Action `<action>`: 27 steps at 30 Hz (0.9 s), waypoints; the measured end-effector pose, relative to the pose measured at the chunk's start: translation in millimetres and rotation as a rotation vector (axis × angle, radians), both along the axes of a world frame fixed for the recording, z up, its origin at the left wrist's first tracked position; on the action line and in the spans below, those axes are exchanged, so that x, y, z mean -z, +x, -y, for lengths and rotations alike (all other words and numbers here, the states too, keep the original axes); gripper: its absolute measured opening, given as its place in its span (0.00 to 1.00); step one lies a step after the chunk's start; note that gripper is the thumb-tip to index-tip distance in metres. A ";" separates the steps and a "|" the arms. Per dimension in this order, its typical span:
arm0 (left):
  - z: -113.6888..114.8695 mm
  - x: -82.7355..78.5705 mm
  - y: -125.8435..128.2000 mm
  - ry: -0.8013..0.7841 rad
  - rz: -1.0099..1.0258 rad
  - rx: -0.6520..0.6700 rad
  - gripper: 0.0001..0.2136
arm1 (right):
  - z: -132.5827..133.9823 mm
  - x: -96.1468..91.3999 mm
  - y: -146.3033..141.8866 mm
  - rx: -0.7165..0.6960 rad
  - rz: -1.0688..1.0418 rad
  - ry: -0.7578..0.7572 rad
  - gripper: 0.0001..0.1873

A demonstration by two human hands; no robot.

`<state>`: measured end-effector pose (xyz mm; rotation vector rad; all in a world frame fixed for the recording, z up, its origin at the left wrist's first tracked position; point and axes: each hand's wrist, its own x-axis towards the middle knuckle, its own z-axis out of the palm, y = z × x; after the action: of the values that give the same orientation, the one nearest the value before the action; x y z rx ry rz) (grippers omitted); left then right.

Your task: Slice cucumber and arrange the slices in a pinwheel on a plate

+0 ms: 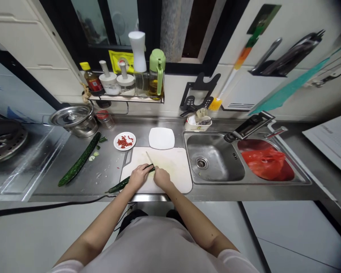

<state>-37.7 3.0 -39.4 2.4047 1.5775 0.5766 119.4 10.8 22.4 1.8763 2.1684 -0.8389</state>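
Note:
A dark green cucumber (121, 185) lies slantwise on the white cutting board (177, 170), its stem end reaching past the board's left edge. My left hand (139, 177) is closed over the cucumber near its cut end. Right beside it, my right hand (161, 177) grips a knife (149, 157), whose blade points away from me and to the left, at the cucumber's end. The knife's handle is hidden in my fist. A second, whole cucumber (79, 161) rests on the steel counter to the left, near some small pale and green pieces (93, 156).
Behind the board are a plate of chopped red pieces (125, 141) and a white square plate (161, 138). The sink (216, 157) adjoins on the right, with a red plastic bag (264, 163) in its second basin. A lidded steel pot (79, 125) stands back left.

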 end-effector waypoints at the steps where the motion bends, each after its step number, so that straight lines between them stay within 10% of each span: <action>1: 0.0 -0.5 0.0 -0.001 0.000 0.001 0.17 | 0.5 -0.8 -0.3 -0.002 0.005 0.001 0.19; 27: -3.1 -6.9 1.8 -0.008 0.041 -0.008 0.17 | 22.7 -3.8 13.9 0.008 0.112 -0.093 0.17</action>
<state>-35.9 6.1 -32.5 2.3669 1.5705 0.6161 133.3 -11.9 26.2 1.8425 2.0212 -0.8015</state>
